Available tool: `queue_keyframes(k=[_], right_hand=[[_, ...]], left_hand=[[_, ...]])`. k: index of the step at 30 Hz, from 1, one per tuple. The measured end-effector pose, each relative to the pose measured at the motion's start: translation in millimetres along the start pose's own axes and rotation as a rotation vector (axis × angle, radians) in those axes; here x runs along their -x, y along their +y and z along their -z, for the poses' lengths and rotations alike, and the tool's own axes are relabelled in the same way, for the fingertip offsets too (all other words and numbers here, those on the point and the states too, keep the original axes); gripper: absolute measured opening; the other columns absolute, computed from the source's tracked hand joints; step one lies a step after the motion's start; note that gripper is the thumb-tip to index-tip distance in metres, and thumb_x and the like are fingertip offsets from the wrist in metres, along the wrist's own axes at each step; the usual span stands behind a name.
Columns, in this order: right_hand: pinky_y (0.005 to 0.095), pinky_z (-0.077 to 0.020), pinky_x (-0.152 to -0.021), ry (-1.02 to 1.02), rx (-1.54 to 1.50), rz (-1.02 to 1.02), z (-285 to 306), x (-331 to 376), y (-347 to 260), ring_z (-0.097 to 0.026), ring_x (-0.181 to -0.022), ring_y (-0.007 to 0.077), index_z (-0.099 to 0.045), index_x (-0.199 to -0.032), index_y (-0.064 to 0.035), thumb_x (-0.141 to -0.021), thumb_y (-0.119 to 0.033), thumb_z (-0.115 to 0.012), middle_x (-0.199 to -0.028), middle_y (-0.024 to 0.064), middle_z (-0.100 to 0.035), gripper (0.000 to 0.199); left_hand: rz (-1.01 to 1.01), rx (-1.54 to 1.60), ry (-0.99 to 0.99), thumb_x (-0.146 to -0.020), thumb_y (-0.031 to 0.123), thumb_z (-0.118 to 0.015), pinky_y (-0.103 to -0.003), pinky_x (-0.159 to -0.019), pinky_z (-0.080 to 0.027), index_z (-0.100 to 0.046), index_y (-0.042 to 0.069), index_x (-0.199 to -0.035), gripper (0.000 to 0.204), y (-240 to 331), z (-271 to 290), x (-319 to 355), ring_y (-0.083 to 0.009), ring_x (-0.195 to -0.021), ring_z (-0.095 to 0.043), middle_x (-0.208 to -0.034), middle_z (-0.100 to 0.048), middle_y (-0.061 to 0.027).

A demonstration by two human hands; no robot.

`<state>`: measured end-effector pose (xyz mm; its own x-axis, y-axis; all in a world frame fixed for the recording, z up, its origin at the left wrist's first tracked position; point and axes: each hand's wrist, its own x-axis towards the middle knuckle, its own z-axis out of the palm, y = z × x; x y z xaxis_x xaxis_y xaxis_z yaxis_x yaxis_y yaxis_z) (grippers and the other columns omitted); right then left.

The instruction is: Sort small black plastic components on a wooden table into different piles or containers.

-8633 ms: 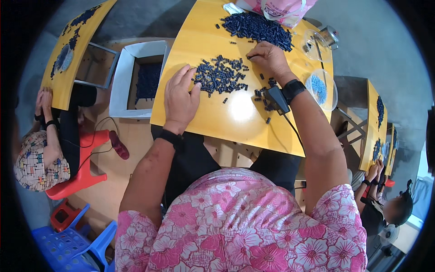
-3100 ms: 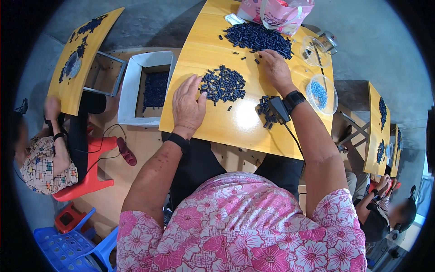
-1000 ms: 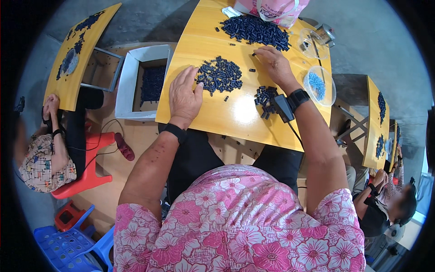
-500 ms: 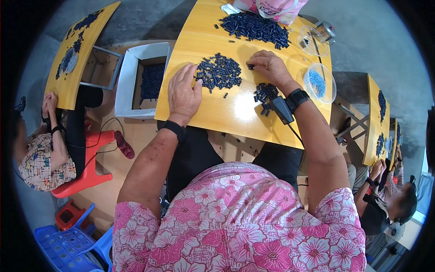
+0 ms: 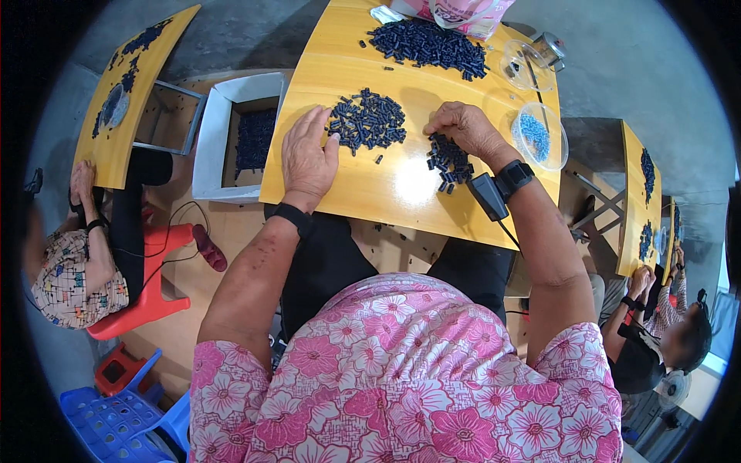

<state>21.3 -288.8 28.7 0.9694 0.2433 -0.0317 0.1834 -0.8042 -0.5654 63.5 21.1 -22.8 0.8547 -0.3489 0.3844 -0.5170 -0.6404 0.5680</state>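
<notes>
My left hand (image 5: pixel 309 158) lies open on the yellow table (image 5: pixel 363 181), fingers extended along the left side of a middle pile of small dark blue cylindrical pieces (image 5: pixel 369 122). My right hand (image 5: pixel 467 130) is bent down with its fingers drawn together at the upper edge of a smaller pile of the same pieces (image 5: pixel 449 162). Its fingertips touch or nearly touch that pile, and whatever lies between them is hidden. A single piece (image 5: pixel 379 160) rests just below the middle pile.
A larger dark pile (image 5: pixel 428 48) lies at the far side before a pink bag (image 5: pixel 467 14). On the right stand a clear tub of light blue bits (image 5: pixel 534 137), another clear tub (image 5: pixel 528 65) and a metal can (image 5: pixel 549 48). A white box (image 5: pixel 214 139) stands left, with co-workers seated either side.
My right hand has moved from the bare table, where a dark piece was at its fingertips, down to the smaller pile. My left hand has stayed almost still. The view has shifted slightly.
</notes>
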Motion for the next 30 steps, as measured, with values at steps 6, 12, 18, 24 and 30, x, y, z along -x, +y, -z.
queue_keyframes(k=[6,12,18,24,30], right_hand=[[0.0320,-0.0516,-0.086,-0.014,-0.019,-0.030,2,0,-3,-0.065,-0.090,0.0232,-0.076,-0.092,-0.0067,-0.079,0.003,-0.069,-0.090,0.0072,-0.069,0.018],[0.0301,-0.0512,-0.086,-0.029,-0.019,-0.070,8,-9,-7,-0.065,-0.090,0.0212,-0.076,-0.094,-0.0063,-0.083,0.000,-0.069,-0.092,0.0065,-0.069,0.014],[0.0327,-0.0515,-0.087,0.277,-0.372,-0.112,-3,-39,0,-0.065,-0.094,0.0248,-0.073,-0.103,-0.0071,-0.085,-0.004,-0.063,-0.102,0.0106,-0.068,0.021],[0.0395,-0.0519,-0.088,0.543,0.038,-0.107,-12,-71,23,-0.064,-0.100,0.0325,-0.068,-0.112,-0.0068,-0.086,-0.013,-0.061,-0.114,0.0137,-0.064,0.027],[0.0396,-0.0517,-0.087,0.532,0.122,-0.162,-15,-82,27,-0.063,-0.098,0.0335,-0.070,-0.109,-0.0085,-0.086,-0.013,-0.062,-0.105,0.0133,-0.064,0.025]], left_hand=[[0.012,0.012,-0.002,-0.087,0.015,-0.063,-0.043,-0.109,-0.035,-0.057,0.007,-0.130,0.045,-1,1,-1,-0.0346,-0.126,-0.050,-0.135,-0.056,-0.0163],[0.023,0.026,-0.003,-0.085,0.016,-0.063,-0.044,-0.109,-0.034,-0.057,0.006,-0.131,0.047,3,3,0,-0.0330,-0.128,-0.049,-0.135,-0.056,-0.0162],[0.019,0.041,0.019,-0.085,0.015,-0.063,-0.043,-0.109,-0.035,-0.058,0.005,-0.129,0.046,3,6,0,-0.0330,-0.126,-0.050,-0.134,-0.057,-0.0162],[0.042,0.036,0.012,-0.082,0.012,-0.067,-0.042,-0.109,-0.036,-0.058,0.005,-0.128,0.047,7,6,0,-0.0323,-0.125,-0.051,-0.132,-0.058,-0.0157],[0.062,0.040,-0.024,-0.086,0.012,-0.064,-0.042,-0.108,-0.036,-0.056,0.006,-0.132,0.047,9,9,0,-0.0336,-0.127,-0.049,-0.136,-0.055,-0.0151]])
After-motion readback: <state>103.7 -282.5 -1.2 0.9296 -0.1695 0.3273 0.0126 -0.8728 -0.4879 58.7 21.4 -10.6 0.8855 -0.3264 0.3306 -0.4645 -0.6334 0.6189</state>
